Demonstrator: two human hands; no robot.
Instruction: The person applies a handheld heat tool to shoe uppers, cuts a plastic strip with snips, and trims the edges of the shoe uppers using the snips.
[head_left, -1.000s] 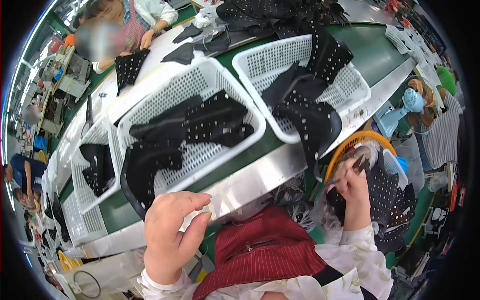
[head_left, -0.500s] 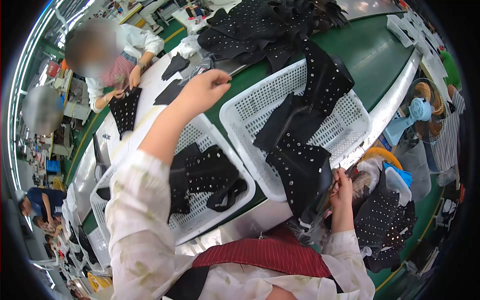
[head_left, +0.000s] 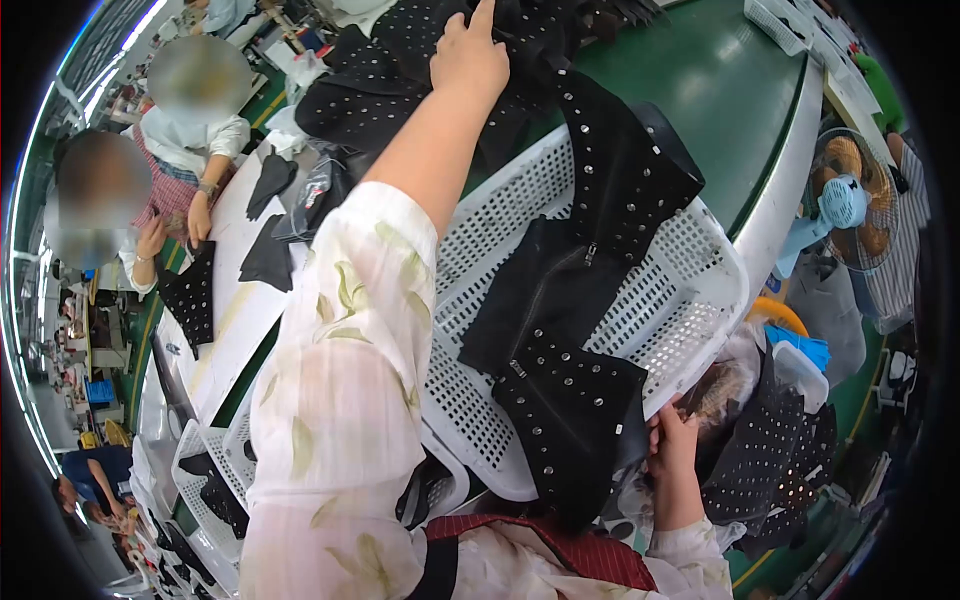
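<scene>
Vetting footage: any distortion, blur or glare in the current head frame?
Head view: strong fisheye, black corners, metal table edge looks bowed; head view: two round blurred patches upper left; head view: ceiling lights glare white; head view: black studded piece reads fairly sharp, studs glinting.

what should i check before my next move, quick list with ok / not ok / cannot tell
1. Left hand over the studded black pile in view: ok
2. Left grip holding a piece: cannot tell
3. Right hand beside the large white basket: ok
4. Right grip holding something: cannot tell
5. Zipped black piece fully inside that basket: not ok, hangs over the near rim
6. Co-worker's hand clear of the left hand: ok
</scene>
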